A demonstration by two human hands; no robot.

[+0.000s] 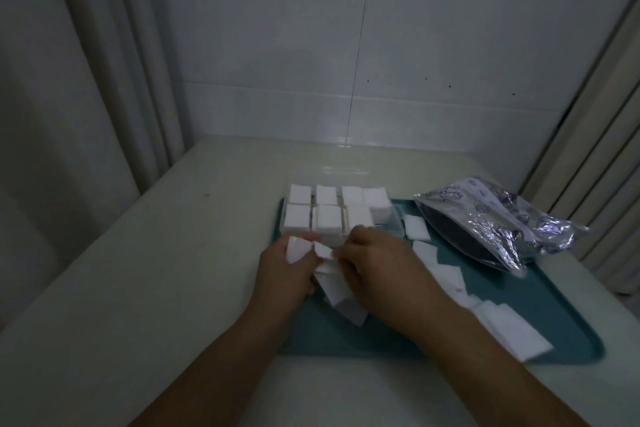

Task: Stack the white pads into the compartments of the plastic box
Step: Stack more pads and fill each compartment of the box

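Clear plastic box (pixel 341 215) sits at the teal tray's (pixel 540 295) far edge, seven compartments showing white stacks. We see our left hand (pixel 284 263) gripping a small pad stack (pixel 298 248); right hand (pixel 374 260) pinches another pad (pixel 323 250), fingertips hidden. Loose pads (pixel 446 276) trail right, partly under our forearm.

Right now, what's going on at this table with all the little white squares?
A person is sorting white pads into a clear plastic box at the far end of a teal tray. The left hand grips a small stack of pads while the right hand pinches another pad beside it. Seven compartments show pads. Loose pads lie along the tray's right, near a foil bag.
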